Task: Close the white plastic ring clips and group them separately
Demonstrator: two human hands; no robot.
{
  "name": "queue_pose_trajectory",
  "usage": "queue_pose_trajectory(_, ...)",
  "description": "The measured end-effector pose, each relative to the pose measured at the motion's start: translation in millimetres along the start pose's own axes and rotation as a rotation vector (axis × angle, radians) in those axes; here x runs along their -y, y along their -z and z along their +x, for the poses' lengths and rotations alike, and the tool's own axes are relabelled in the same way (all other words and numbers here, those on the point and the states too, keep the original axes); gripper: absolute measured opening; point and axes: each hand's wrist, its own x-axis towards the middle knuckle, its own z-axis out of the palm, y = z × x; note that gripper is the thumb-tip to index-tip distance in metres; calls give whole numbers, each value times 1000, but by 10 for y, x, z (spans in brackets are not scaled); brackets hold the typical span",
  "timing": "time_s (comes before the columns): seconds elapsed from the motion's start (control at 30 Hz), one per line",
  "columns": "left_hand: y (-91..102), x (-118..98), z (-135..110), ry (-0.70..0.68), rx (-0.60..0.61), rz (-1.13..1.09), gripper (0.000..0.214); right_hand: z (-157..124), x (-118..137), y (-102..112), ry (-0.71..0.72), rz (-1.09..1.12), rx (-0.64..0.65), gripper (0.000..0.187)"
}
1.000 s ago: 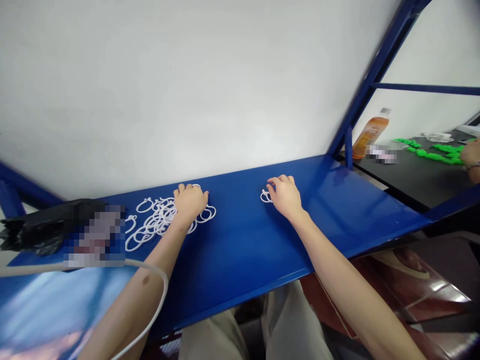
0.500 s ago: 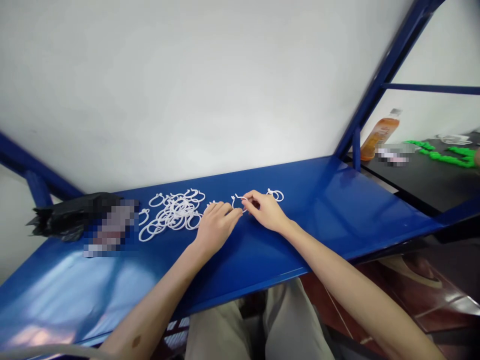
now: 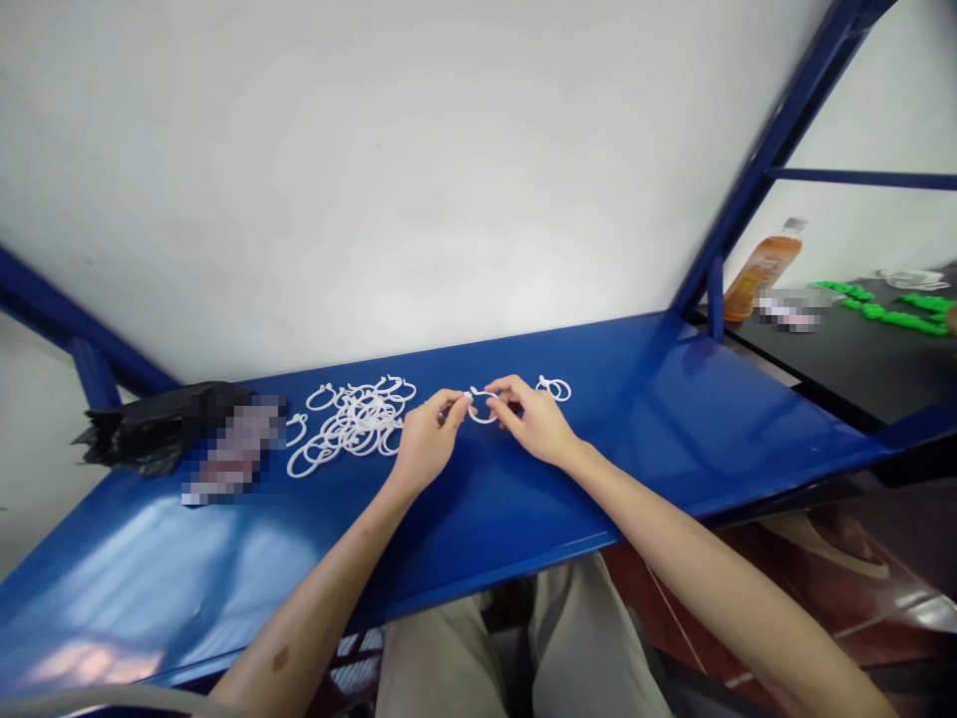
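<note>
Both my hands meet over the middle of the blue table [image 3: 673,429]. My left hand [image 3: 425,439] and my right hand [image 3: 532,417] pinch one white plastic ring [image 3: 479,407] between their fingertips, just above the tabletop. A loose pile of several white rings [image 3: 357,423] lies to the left of my left hand. A single finished-looking white ring pair [image 3: 554,389] lies just beyond my right hand.
A black bag [image 3: 154,431] lies at the table's left end. Blue frame posts [image 3: 770,150] rise at the right. Beyond them a dark table [image 3: 829,349] carries an orange drink bottle [image 3: 763,267] and green plastic pieces [image 3: 889,309]. A white wall stands behind.
My left hand left the ring pile and my right hand left the ring at the right; both came together at the middle and now hold one ring, lifted slightly.
</note>
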Motion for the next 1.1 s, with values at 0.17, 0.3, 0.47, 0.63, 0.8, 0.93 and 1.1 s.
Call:
queue_pose_trajectory(0.17, -8, -2, -14, -60, 8, -24, 24, -21, 8, -2, 18, 84, 51, 20)
queue_pose_trajectory(0.3, -8, 13, -52, -179, -26, 134, 20, -48, 1, 27, 45, 74, 105, 18)
queue_pose_trajectory(0.47, 53, 125, 26, -331, 56, 339, 21, -17, -45, 23, 155, -68, 139, 14)
queue_pose_trajectory(0.63, 469, 270, 277, -334, -27, 644, 35, 91, -224, 171, 171, -213, -71, 17)
queue_pose_trajectory(0.8, 1026, 617, 360, 173, -283, 944, 49, 123, -539, 511, -171, -502, -303, 23)
queue_pose_trajectory(0.93, 1237, 868, 357, 353, -106, 998, 52, 111, -751, 632, -297, -637, -312, 28)
queue_pose_trajectory(1.1, 1263, 902, 376, 331, -144, 1026, 43, 110, -844, 620, -279, -659, -295, 30)
